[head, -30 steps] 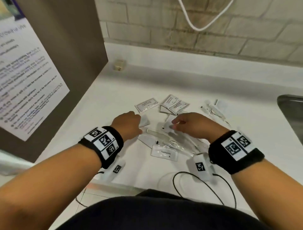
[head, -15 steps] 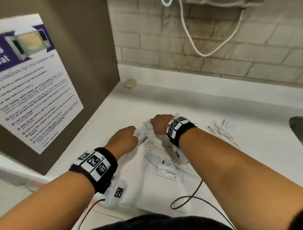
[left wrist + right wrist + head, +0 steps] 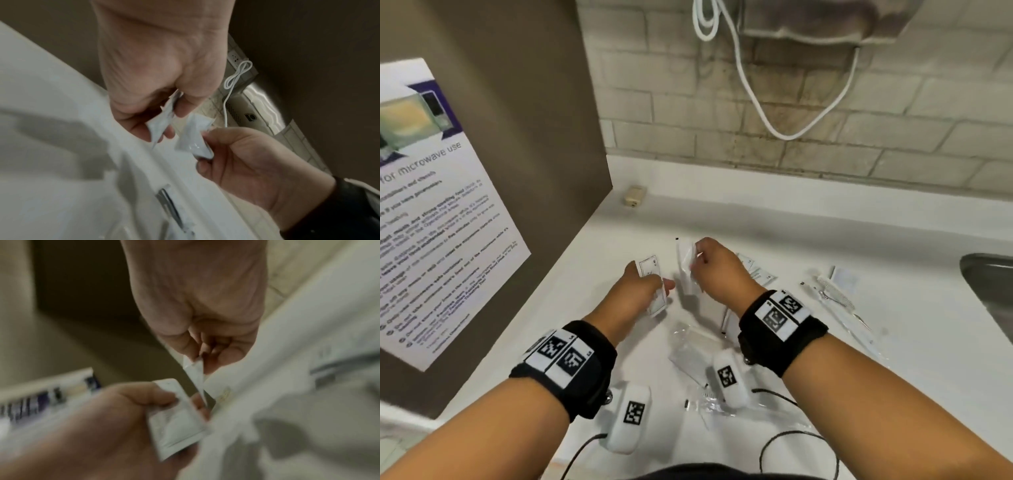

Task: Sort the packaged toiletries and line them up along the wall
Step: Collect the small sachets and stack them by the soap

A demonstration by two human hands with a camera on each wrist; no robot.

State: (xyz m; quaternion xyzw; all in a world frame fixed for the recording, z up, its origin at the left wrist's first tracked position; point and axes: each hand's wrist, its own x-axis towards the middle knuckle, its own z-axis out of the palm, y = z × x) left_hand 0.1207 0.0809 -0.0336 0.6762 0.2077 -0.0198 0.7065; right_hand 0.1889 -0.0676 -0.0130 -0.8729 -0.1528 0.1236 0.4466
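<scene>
My left hand [image 3: 659,291] pinches a flat white sachet [image 3: 654,291] above the white counter [image 3: 842,240]. Just to its right, my right hand [image 3: 697,260] pinches a second white packet [image 3: 686,270], held upright and slightly farther back. The left wrist view shows the left hand's sachet [image 3: 162,120] between thumb and fingers, with the right hand's packet [image 3: 193,139] close beside it. The right wrist view is blurred; the right hand's packet [image 3: 195,371] hangs from its fingertips above the left hand's sachet [image 3: 176,418]. More sachets [image 3: 756,274], a packaged comb [image 3: 835,291] and clear packets [image 3: 688,346] lie on the counter.
A brown panel with a microwave poster [image 3: 431,205] stands on the left. The brick wall [image 3: 825,154] runs along the back, with a white cable [image 3: 774,120] hanging on it. A small beige block [image 3: 634,196] sits in the back corner. A metal sink [image 3: 989,291] is at the right edge.
Both hands have come up off the pile, each with a white packet. The right hand crossed left, then rose beside the left hand. The head view has tilted up toward the wall.
</scene>
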